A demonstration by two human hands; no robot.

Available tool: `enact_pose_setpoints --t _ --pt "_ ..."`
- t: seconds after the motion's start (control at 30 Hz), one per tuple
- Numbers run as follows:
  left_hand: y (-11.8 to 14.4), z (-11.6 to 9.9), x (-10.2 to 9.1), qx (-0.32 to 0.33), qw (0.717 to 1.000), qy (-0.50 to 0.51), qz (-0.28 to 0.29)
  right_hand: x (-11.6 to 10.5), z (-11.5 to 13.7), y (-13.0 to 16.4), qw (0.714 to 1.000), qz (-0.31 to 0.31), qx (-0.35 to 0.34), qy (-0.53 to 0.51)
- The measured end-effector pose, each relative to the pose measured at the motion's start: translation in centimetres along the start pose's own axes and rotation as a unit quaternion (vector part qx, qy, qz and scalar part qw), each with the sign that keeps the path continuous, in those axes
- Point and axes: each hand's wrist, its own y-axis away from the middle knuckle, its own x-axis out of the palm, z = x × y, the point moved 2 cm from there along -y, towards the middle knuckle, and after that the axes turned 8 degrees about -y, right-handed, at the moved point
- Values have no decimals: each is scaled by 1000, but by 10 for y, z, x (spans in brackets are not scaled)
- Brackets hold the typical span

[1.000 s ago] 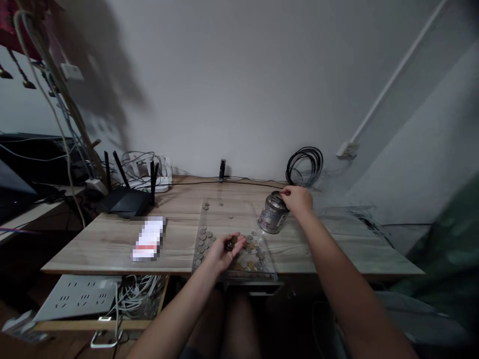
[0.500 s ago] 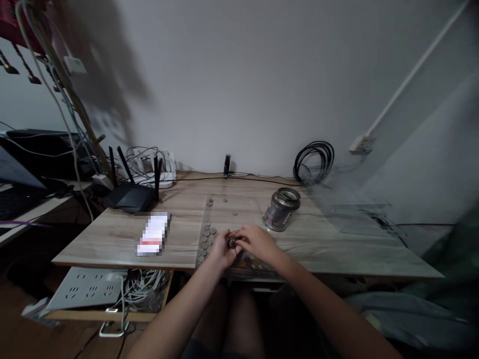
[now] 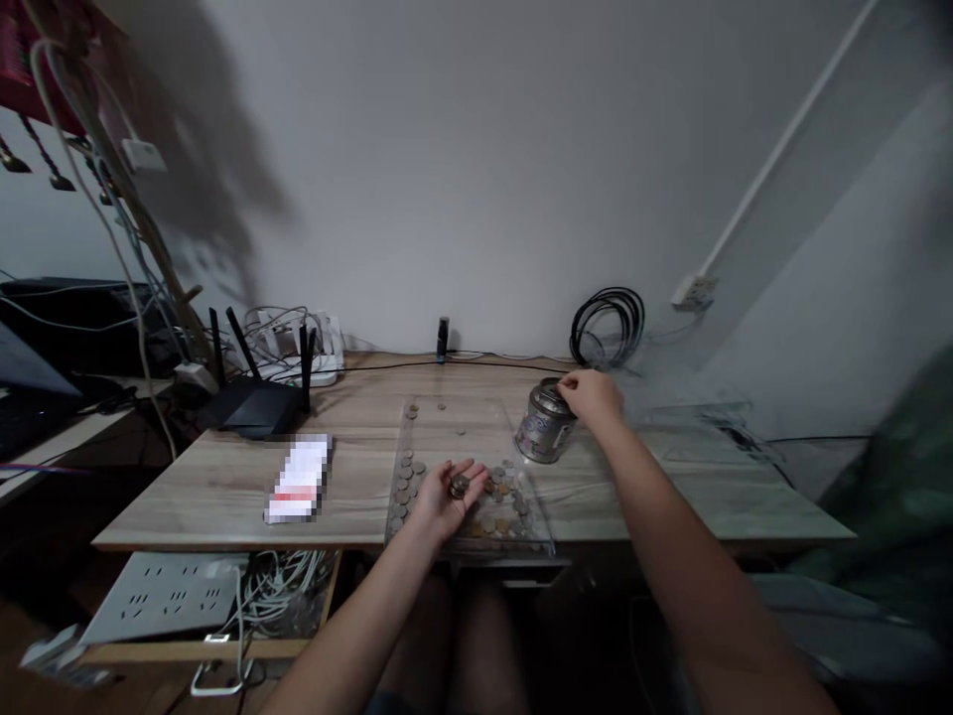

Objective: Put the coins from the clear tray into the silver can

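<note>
My left hand [image 3: 445,502] is turned palm up over a clear tray [image 3: 483,412], its fingers half curled around a small pile of coins [image 3: 459,486]. Several silver and yellowish coins [image 3: 404,485] lie scattered in the tray, some of them behind and below that hand. To the right stands a round metal tin [image 3: 546,425] with a printed side and a slotted lid. At the lid, my right hand [image 3: 594,397] has thumb and fingertips pinched together by the slot, on what looks like a coin, mostly hidden by the fingers.
A lit phone [image 3: 302,479] lies on the desk to the left, with a black router [image 3: 257,405] behind it. Near the wall are a small dark bottle [image 3: 443,340] and a coil of black cable [image 3: 607,328]. An open drawer [image 3: 201,650] below holds a power strip and cords.
My right hand has left the coins in my left palm and moved up and right to the tin's lid. My left hand has opened out somewhat, still with coins. The view has shifted slightly.
</note>
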Motion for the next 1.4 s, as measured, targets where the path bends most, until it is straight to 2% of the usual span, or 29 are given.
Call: enact_pose_setpoints --t 0.03,0.1,0.13,0.2,0.23,0.3,0.33,0.4,0.47,0.53,0.6,0.67,0.73,0.77,0.8,0.87,0.97,1.07,1.17,1.23,1.3,1.33,1.4 --pt "0 0 0 0 1000 1 -1 1 1 -3 1000 11 1 8" --pt "0 0 1 1 1000 1 -1 0 13 6 1000 -11 -26 11" --pt "1 0 1 2 1000 2 -2 1 22 18 998 -27 -57 2" --pt "1 0 2 6 1000 3 -4 6 46 53 988 -17 -150 -40" --pt "1 -1 2 11 1000 6 -4 12 58 74 976 31 -204 -69" --pt "1 -2 2 24 1000 9 -5 29 77 119 931 159 -308 -117" --pt "1 -2 2 30 1000 8 -6 37 83 138 911 195 -338 -130" --pt "0 -2 0 34 999 2 -10 51 88 166 895 227 -356 -145" --pt "-2 -2 -1 35 999 -4 -11 58 88 177 897 228 -347 -152" --pt "-2 -1 -1 44 999 1 -11 57 86 172 901 222 -339 -155" --pt "-1 -1 1 42 999 5 -9 45 79 153 919 186 -312 -155" --pt "0 0 3 29 1000 1 -7 25 65 120 953 89 -248 -152" --pt "2 1 4 21 1000 -12 -10 2 46 81 978 -41 -158 -132" --pt "3 1 5 24 999 -20 -16 -7 36 63 984 -89 -114 -103" --pt "4 1 5 28 999 -28 -23 -13 26 45 989 -104 -75 -72" --pt "4 1 5 38 998 -42 -31 -14 12 18 997 -67 -21 -23" --pt "3 2 5 56 997 -46 -21 -2 4 -1 1000 3 8 23" --pt "2 1 4 65 997 -46 -17 5 5 -6 999 21 11 39" --pt "1 0 2 69 996 -51 -18 1 13 1 999 24 10 38" --pt "0 0 1 72 996 -53 -18 -4 26 19 999 -15 -32 15" --pt "-1 0 0 73 996 -52 -19 0 45 50 991 -7 -124 -41" --pt "-2 1 0 73 996 -52 -20 7 55 69 980 36 -178 -81" --pt "-4 2 -1 73 996 -52 -28 28 73 107 936 166 -270 -154"
